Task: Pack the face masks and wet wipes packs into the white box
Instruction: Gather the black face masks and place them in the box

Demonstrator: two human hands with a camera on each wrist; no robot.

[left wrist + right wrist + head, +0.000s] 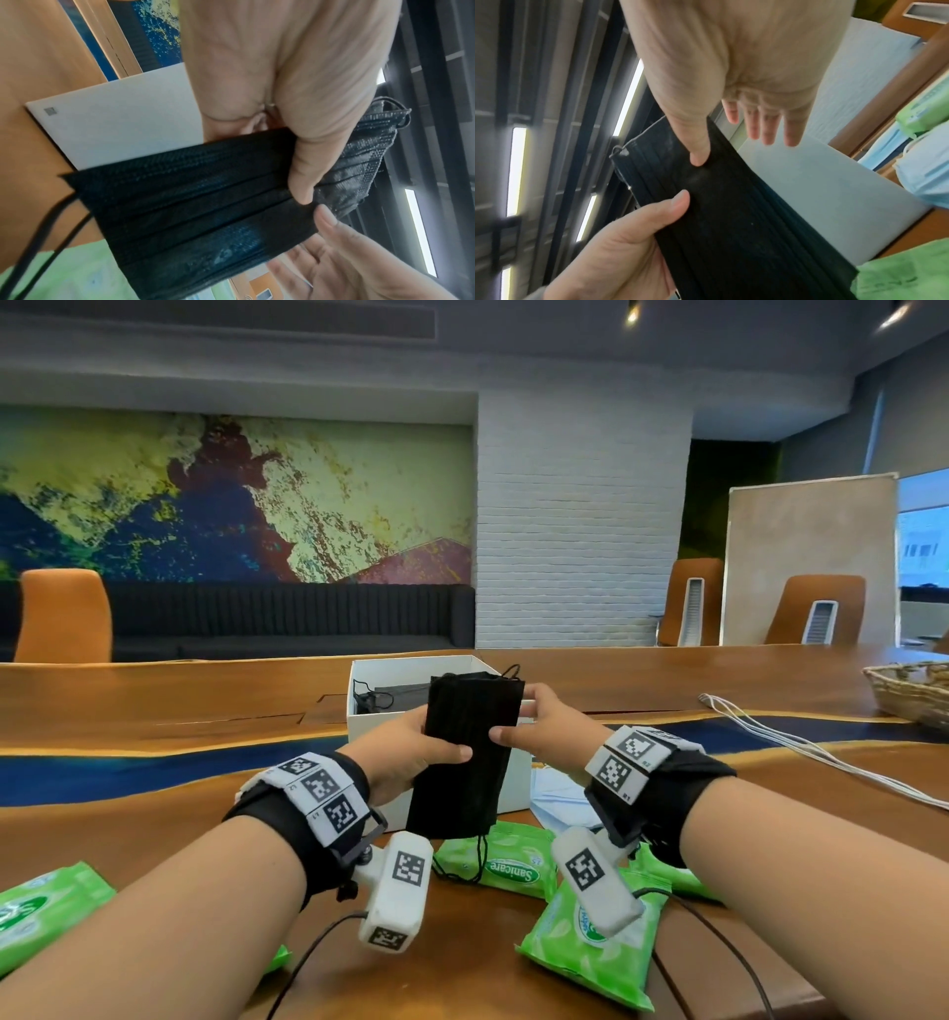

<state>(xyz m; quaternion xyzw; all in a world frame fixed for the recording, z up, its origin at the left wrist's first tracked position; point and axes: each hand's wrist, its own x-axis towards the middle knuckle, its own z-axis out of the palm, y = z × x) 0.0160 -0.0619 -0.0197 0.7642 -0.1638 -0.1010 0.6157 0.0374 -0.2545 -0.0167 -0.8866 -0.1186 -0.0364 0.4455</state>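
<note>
I hold a stack of black face masks (470,752) upright in front of the white box (369,726). My left hand (436,752) grips the stack's left edge, thumb (303,162) on the front and fingers behind. My right hand (529,726) is at the right edge. Its thumb (698,150) rests on the masks (731,223) and its fingers (770,130) lie straight past the edge. More black masks (390,695) lie inside the box. Green wet wipes packs (513,865) (590,952) (41,911) lie on the table near me. Light blue masks (560,793) lie right of the box.
The long wooden table (154,701) has a blue strip running across it. A wicker basket (914,690) stands at the far right, with white cords (801,747) trailing in front of it. Orange chairs stand behind the table.
</note>
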